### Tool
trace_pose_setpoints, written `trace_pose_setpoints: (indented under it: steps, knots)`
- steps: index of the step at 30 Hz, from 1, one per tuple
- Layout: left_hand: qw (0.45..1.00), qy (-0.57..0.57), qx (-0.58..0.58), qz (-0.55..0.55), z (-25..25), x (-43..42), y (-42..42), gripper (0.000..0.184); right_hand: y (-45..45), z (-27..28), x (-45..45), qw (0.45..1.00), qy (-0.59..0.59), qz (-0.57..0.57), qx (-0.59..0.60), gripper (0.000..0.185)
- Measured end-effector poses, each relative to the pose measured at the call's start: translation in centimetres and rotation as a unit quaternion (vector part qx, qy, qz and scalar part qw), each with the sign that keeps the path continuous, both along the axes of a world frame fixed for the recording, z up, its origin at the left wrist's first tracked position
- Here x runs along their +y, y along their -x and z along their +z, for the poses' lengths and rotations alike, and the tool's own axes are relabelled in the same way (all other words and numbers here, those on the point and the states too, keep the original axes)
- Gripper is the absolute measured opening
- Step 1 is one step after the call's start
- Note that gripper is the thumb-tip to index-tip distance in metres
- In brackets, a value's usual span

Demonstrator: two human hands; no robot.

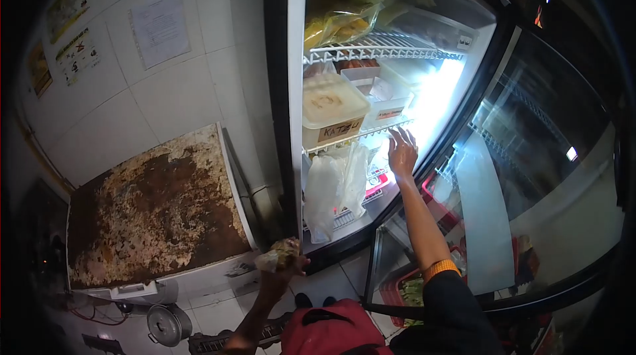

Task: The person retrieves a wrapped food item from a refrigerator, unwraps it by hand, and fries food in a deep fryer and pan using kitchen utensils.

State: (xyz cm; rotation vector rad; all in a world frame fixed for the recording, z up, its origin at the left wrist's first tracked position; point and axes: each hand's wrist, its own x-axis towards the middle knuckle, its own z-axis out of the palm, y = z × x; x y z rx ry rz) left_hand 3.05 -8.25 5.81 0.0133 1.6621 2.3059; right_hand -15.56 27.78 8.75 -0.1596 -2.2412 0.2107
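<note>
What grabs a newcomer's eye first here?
Probably the brightly lit, open fridge right of centre, with the person's right hand raised at a shelf edge, beside a hand-lettered tub. Next, the blotched, peeling brown top of a box against the wall on the left. Low in the middle, the left hand holds a small bag.

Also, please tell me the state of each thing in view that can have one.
Clear plastic bag with brownish contents, held
Left hand, closed around that bag
Right hand, open, seemingly empty
Black-framed glass fridge door, open
Bright white fridge light, on
Pale rectangular plastic tub with black lettering, lidded
Thin white plastic bag, crumpled
White box with rust-brown top, worn, peeling
Round grey metal pot, lidded, it seems
</note>
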Motion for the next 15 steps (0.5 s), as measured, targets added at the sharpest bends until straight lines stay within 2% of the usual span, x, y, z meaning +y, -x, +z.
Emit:
trace_pose_setpoints:
  steps: [1, 2, 4, 6, 9, 11, 13, 14, 15]
  knots:
    - [0.999, -0.024, -0.011, 0.019, -0.2, -0.7, -0.8, 0.046, 0.5, -0.5, 0.0, 0.998, 0.065, 0.018, 0.012, 0.025]
    - [0.999, -0.024, -0.010, 0.026, -0.3, -1.2, -1.7, 0.046, -0.2, -0.7, -0.7, 0.997, 0.066, 0.026, 0.013, 0.025]
    - [0.996, -0.024, -0.026, 0.081, -0.7, -2.1, -3.3, 0.044, -3.4, -0.7, -3.6, 0.994, 0.036, 0.034, 0.099, 0.027]
    - [0.996, 0.006, -0.006, 0.092, -3.6, -3.6, -4.3, 0.042, -6.5, -0.9, -7.5, 0.987, 0.050, 0.083, 0.128, 0.030]
    - [0.993, 0.054, -0.023, 0.098, -4.6, -4.8, -5.9, 0.038, -8.5, 0.1, -12.6, 0.972, 0.103, 0.174, 0.124, 0.030]
    - [0.988, 0.090, -0.045, 0.114, -2.8, -4.5, -7.0, 0.029, -7.8, 0.6, -13.6, 0.966, 0.113, 0.200, 0.121, 0.028]
    - [0.985, 0.081, -0.053, 0.144, -2.8, -4.4, -8.5, 0.028, -6.3, 0.5, -13.9, 0.938, 0.091, 0.329, 0.068, 0.030]
    - [0.981, 0.070, -0.058, 0.170, -2.8, -4.7, -9.1, 0.028, -6.7, 0.8, -14.5, 0.936, 0.094, 0.333, 0.066, 0.030]
    - [0.983, 0.083, -0.104, 0.128, -3.3, -6.0, -9.7, 0.042, -7.2, 1.2, -15.1, 0.951, 0.082, 0.292, 0.052, 0.034]
